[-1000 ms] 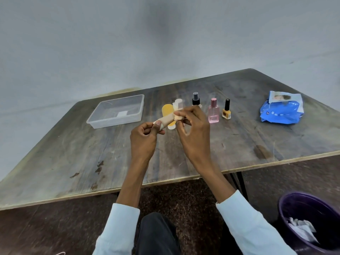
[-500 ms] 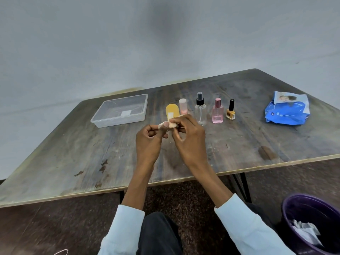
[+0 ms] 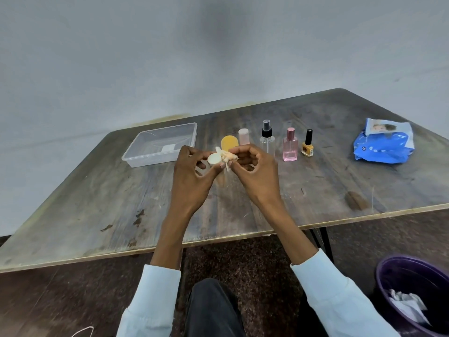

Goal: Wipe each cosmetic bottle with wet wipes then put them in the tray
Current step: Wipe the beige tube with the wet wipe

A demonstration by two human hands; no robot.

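Both hands meet above the middle of the wooden table [image 3: 97,210]. The left hand [image 3: 192,176] pinches a small cream-coloured bottle [image 3: 214,159] between thumb and fingertips, its round pale end turned toward the camera. The right hand [image 3: 257,176] has its fingers curled round a crumpled, beige-stained wet wipe [image 3: 227,156], which is pressed against the bottle's side; a loose tail of the wipe hangs down between the 2 hands.

Behind the hands, 5 other cosmetics stand upright in a row on the table: an orange oval-topped bottle [image 3: 229,143], partly hidden by the fingers, a pale pink capped bottle [image 3: 243,136], a clear spray bottle with a black pump [image 3: 266,139], a pink perfume bottle [image 3: 290,148] and a yellow nail polish with a black cap [image 3: 307,147]. The clear plastic tray [image 3: 136,156] sits to the left of the row, near the far edge, with only a white label showing through its base. The blue wet wipes pack [image 3: 382,145] lies well apart at the far right of the table.

On the floor at the lower right, a dark purple bin [image 3: 393,271] holds crumpled white wipes [image 3: 405,305].
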